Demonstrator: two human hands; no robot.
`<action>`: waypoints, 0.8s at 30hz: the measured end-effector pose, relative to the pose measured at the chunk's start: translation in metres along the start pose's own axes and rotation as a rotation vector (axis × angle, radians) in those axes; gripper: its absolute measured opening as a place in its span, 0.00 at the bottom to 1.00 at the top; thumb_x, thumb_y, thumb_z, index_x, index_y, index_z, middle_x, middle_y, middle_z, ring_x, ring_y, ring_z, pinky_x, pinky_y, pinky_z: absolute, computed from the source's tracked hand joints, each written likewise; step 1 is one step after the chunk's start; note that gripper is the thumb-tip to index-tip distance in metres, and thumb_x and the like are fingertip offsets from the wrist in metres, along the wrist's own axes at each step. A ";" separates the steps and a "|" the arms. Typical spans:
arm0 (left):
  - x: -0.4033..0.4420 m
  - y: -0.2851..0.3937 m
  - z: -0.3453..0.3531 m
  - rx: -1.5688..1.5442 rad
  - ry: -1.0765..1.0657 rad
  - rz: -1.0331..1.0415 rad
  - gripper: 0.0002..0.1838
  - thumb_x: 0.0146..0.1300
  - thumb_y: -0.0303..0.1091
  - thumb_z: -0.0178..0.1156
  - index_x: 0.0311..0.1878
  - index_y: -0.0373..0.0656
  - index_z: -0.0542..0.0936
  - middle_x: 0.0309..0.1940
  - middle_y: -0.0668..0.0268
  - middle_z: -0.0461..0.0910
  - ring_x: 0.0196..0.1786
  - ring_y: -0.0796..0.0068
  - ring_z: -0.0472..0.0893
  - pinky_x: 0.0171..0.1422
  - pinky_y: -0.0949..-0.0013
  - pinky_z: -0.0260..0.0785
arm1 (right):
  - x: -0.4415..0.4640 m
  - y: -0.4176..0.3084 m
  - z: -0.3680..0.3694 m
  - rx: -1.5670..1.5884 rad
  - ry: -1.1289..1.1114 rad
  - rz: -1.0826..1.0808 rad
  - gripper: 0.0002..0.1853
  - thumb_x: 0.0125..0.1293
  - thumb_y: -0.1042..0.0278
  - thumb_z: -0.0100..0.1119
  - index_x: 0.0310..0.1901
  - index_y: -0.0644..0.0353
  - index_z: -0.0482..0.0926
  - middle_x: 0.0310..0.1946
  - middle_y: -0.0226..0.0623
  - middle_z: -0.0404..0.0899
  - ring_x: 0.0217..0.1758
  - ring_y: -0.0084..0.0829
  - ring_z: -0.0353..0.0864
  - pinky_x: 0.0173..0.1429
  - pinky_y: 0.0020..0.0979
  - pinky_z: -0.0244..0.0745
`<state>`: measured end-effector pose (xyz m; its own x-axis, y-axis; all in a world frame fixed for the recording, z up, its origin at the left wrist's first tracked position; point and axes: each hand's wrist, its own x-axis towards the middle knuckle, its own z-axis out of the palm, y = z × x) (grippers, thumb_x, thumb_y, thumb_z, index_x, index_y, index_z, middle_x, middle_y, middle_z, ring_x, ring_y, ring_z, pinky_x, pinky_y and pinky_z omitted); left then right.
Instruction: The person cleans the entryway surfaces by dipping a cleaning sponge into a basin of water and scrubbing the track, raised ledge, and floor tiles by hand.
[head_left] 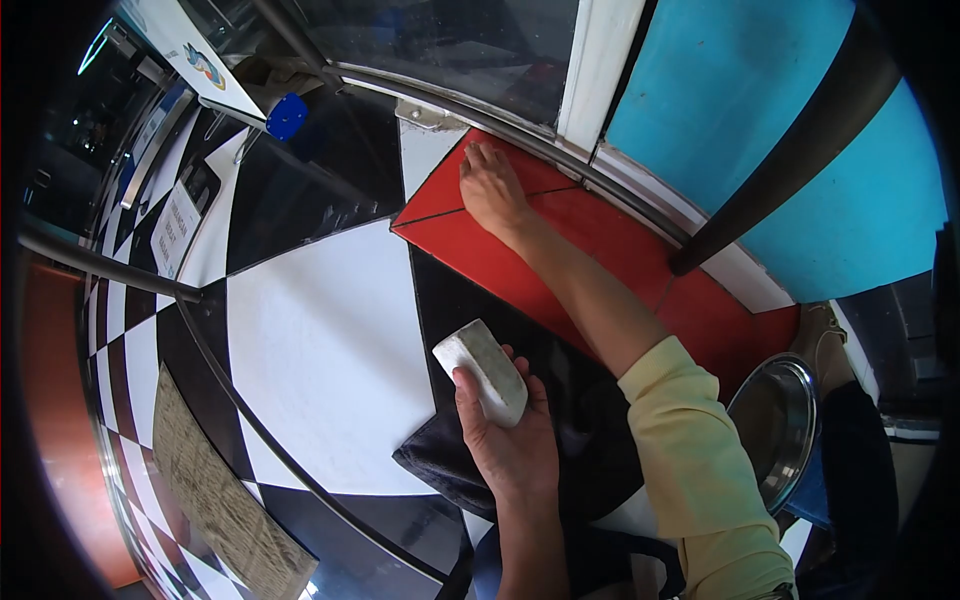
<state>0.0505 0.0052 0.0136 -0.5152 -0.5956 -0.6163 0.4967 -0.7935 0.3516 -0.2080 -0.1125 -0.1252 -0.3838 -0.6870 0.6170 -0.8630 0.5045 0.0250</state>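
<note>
A pale rectangular block (483,372) with a greyish face rests in my left hand (512,440), thumb on one side and fingers round the other. Below that hand lies a black cloth (590,450). My right hand (492,190) reaches out to the red tiled step (540,230), palm down near its far left corner. Its fingers are bent toward the tile, and the fingertips are partly hidden, so whether they hold anything cannot be made out. The right forearm stretches across the red tiles.
A metal bowl (775,430) stands at the right beside a leg. A dark pole (790,150) rises before the blue panel (870,200). Black and white tiles (320,350) cover the floor. A brown mat (215,470) lies left, beyond a curved metal rail (270,440).
</note>
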 end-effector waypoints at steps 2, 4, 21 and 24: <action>-0.001 0.001 0.001 0.005 -0.002 0.001 0.26 0.65 0.52 0.61 0.59 0.46 0.72 0.48 0.63 0.78 0.49 0.72 0.77 0.54 0.68 0.68 | -0.003 -0.006 0.002 -0.056 -0.054 0.045 0.20 0.62 0.60 0.53 0.44 0.71 0.80 0.55 0.51 0.74 0.59 0.43 0.71 0.64 0.41 0.67; -0.002 0.001 0.002 0.006 -0.001 0.007 0.26 0.65 0.52 0.61 0.59 0.46 0.72 0.48 0.63 0.78 0.48 0.72 0.77 0.54 0.68 0.68 | -0.005 -0.007 0.004 -0.035 -0.014 0.090 0.25 0.63 0.55 0.53 0.51 0.72 0.78 0.58 0.52 0.72 0.62 0.42 0.70 0.67 0.40 0.64; 0.000 0.003 0.003 -0.011 0.040 0.020 0.25 0.64 0.54 0.61 0.55 0.46 0.74 0.43 0.63 0.79 0.45 0.72 0.79 0.48 0.69 0.72 | 0.010 0.015 -0.024 -0.113 -0.290 0.153 0.29 0.64 0.43 0.52 0.47 0.65 0.82 0.57 0.41 0.77 0.66 0.34 0.68 0.71 0.37 0.58; 0.000 0.004 0.003 -0.010 0.033 0.017 0.25 0.63 0.54 0.62 0.55 0.47 0.74 0.43 0.63 0.79 0.45 0.72 0.79 0.49 0.69 0.72 | -0.019 0.027 -0.045 -0.138 -0.196 0.141 0.28 0.62 0.45 0.55 0.46 0.67 0.82 0.54 0.41 0.78 0.64 0.36 0.70 0.70 0.39 0.60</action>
<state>0.0503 0.0022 0.0172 -0.4835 -0.6046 -0.6330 0.5122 -0.7818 0.3555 -0.2094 -0.0624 -0.1007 -0.5651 -0.6861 0.4582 -0.7488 0.6597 0.0643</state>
